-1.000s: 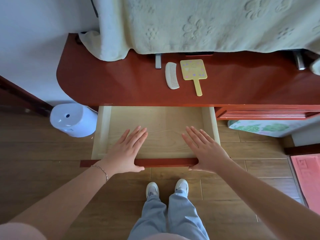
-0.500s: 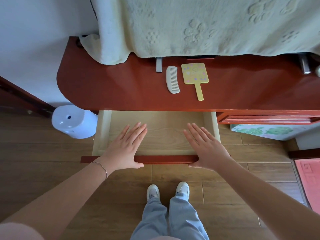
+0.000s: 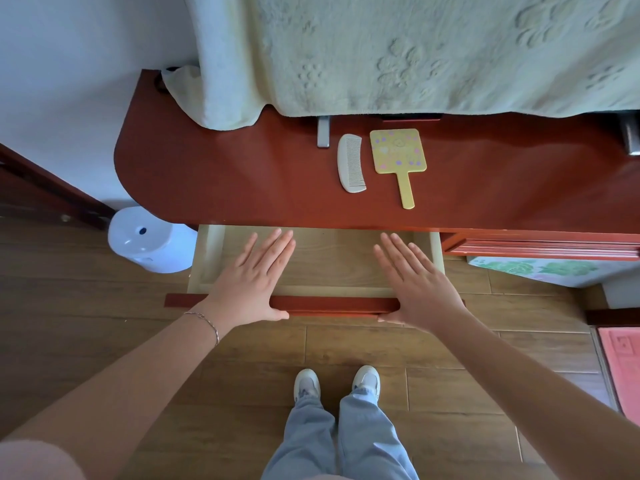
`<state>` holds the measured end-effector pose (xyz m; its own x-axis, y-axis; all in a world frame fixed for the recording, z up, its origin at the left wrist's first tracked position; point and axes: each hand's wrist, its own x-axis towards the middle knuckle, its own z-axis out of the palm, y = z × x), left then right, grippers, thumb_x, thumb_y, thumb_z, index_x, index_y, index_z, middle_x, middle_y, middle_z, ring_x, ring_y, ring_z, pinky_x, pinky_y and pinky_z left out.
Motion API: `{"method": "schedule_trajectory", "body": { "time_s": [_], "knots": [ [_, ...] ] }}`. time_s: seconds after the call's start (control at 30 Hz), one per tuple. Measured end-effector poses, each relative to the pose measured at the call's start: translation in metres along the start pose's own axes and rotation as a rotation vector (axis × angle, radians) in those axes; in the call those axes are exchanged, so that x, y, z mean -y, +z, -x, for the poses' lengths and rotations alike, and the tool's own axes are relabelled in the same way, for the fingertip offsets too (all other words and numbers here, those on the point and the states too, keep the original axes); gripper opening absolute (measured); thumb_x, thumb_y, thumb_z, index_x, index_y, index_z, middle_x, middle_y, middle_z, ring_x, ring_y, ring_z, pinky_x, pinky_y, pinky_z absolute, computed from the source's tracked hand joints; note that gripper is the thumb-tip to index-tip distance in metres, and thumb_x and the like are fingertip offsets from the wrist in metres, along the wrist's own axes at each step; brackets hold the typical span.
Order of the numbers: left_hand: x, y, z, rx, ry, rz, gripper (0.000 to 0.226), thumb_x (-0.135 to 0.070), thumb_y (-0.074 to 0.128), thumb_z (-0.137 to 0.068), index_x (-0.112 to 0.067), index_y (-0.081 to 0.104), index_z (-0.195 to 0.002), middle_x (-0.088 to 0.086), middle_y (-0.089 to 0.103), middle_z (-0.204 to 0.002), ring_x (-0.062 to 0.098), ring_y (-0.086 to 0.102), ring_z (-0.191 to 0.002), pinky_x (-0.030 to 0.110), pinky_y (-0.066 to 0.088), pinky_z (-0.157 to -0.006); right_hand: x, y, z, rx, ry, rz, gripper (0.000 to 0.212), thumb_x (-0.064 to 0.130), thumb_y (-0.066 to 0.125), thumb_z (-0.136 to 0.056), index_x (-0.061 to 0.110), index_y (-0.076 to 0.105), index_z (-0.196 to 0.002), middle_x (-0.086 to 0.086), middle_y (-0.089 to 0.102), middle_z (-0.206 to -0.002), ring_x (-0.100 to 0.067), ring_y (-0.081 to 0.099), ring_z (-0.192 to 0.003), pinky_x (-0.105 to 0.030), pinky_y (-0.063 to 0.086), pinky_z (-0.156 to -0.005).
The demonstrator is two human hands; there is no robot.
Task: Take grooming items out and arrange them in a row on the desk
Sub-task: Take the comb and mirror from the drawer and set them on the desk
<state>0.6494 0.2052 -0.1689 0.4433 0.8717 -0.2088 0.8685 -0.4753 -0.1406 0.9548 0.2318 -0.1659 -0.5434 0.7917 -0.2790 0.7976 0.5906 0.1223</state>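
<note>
A white comb [image 3: 350, 163] and a yellow hand mirror [image 3: 398, 157] lie side by side on the red desk [image 3: 225, 181], below a silver item [image 3: 323, 131] half hidden by the blanket. Under the desk edge a light wooden drawer [image 3: 332, 258] stands partly out, with nothing visible inside. My left hand [image 3: 252, 282] and my right hand [image 3: 419, 284] rest flat on the drawer's red front [image 3: 332, 304], fingers straight and reaching over the drawer, thumbs against the front's outer face.
A pale green blanket [image 3: 415, 53] drapes over the back of the desk. A white lidded bin [image 3: 149, 240] stands on the wooden floor at the left. A closed red drawer [image 3: 540, 245] is at the right, a pink mat [image 3: 620, 365] further right. My feet [image 3: 337, 384] stand below the drawer.
The drawer has slid further in under the desk, with both hands pressing on its front. Less of its inside shows now.
</note>
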Motion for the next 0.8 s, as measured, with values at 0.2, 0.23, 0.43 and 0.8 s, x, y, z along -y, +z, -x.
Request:
{"method": "schedule_trajectory", "body": {
  "time_s": [0.2, 0.23, 0.43, 0.8],
  "knots": [
    [0.006, -0.003, -0.012, -0.012, -0.031, -0.016, 0.134, -0.076, 0.065, -0.052, -0.003, 0.001, -0.146, 0.012, 0.009, -0.154, 0.026, 0.008, -0.143, 0.047, 0.006, -0.115, -0.006, -0.002, -0.011, -0.072, 0.008, 0.007, 0.124, 0.068, 0.073, -0.055, 0.003, 0.017, -0.145, -0.017, 0.023, -0.153, -0.029, 0.020, -0.142, -0.044, 0.013, -0.113],
    [0.008, -0.004, -0.014, -0.012, -0.037, -0.018, 0.134, -0.075, 0.064, -0.053, -0.003, 0.000, -0.146, 0.012, 0.009, -0.155, 0.026, 0.007, -0.143, 0.047, 0.004, -0.115, -0.007, -0.003, -0.012, -0.077, 0.011, 0.012, 0.124, 0.068, 0.073, -0.055, 0.003, 0.017, -0.145, -0.017, 0.023, -0.153, -0.030, 0.020, -0.142, -0.044, 0.013, -0.113],
    [0.015, -0.009, -0.027, -0.015, -0.068, -0.028, 0.131, -0.074, 0.066, -0.053, -0.002, 0.008, -0.145, 0.013, 0.011, -0.154, 0.027, 0.009, -0.142, 0.046, 0.002, -0.115, -0.013, -0.005, -0.023, -0.111, 0.014, 0.051, 0.121, 0.066, 0.072, -0.058, 0.000, 0.019, -0.145, -0.018, 0.024, -0.153, -0.030, 0.022, -0.142, -0.042, 0.013, -0.116],
    [0.028, -0.014, -0.050, -0.058, -0.096, -0.048, 0.126, -0.073, 0.066, -0.054, -0.002, 0.011, -0.143, 0.017, 0.024, -0.151, 0.032, 0.022, -0.140, 0.050, 0.015, -0.111, -0.021, -0.010, -0.043, -0.183, 0.046, 0.071, 0.113, 0.058, 0.077, -0.059, 0.000, 0.028, -0.143, -0.018, 0.030, -0.150, -0.031, 0.028, -0.139, -0.044, 0.017, -0.113]
  ]
}}
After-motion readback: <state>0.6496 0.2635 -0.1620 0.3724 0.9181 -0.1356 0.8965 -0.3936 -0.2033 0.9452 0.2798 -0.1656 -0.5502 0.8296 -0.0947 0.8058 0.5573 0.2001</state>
